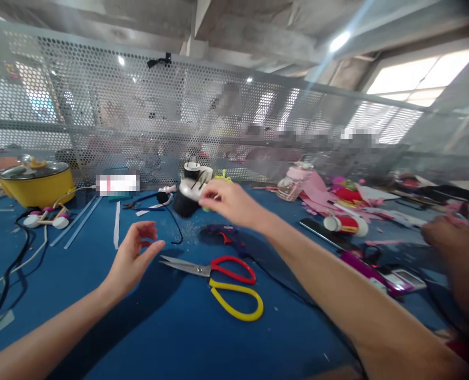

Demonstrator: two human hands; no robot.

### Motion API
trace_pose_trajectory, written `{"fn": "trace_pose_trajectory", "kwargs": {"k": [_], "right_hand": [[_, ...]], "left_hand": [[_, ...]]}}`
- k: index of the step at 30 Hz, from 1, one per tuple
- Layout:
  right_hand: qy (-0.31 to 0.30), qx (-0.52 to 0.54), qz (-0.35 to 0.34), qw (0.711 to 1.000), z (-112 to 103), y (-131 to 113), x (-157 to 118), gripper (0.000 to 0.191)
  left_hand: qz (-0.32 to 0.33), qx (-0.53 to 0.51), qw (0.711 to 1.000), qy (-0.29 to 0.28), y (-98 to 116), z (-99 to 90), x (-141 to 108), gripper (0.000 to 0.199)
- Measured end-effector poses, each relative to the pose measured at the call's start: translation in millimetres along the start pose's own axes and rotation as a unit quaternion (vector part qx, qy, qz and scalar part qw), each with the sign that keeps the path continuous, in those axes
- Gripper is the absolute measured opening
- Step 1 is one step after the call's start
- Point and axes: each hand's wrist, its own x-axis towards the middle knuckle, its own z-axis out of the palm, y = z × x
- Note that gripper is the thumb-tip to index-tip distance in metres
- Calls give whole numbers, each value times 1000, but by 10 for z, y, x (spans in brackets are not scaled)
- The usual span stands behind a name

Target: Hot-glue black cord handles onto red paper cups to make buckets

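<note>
My right hand point(234, 203) reaches out over the middle of the blue table, fingers pinched on a small white-and-black rounded object point(187, 196) that is smeared by motion. Just behind that object stands a small white piece with a black band and a thin loop on top point(192, 169). My left hand point(133, 253) hovers nearer, its fingers curved and apart with nothing in them. Right of the left hand lie large scissors point(202, 270) with one red and one yellow handle, blades slightly parted. A dark glue gun point(224, 235) with a red trigger rests under my right forearm.
At the left stands a yellow electric pot point(36, 182) with a glass lid, near black and white cords. Pliers point(139, 200) and white strips lie farther back. On the right are a red-and-white bottle point(345, 226), pink sheets point(321, 195) and another person's hand point(450, 235). Perforated metal panels border the back.
</note>
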Motion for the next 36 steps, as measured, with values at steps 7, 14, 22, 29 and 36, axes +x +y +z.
{"fn": "trace_pose_trajectory", "kwargs": {"k": [7,14,22,29,36], "right_hand": [[77,-189,156,967,-2,808,778,10],[22,-244,203,948,230,1129,991,17],[-6,-304,295,906,-69,1192,833,27],[-147,-276,351,883,288,1323,445,29],[-169,-240,316,902,357,1356,355,29]], "left_hand": [[-107,19,991,-77,-116,43,-88,30],[-153,48,982,-104,-170,90,-130,45],[-176,53,974,-133,-227,97,-130,45],[-178,47,973,-136,-212,92,-123,45],[-169,59,974,-141,-227,91,-118,44]]}}
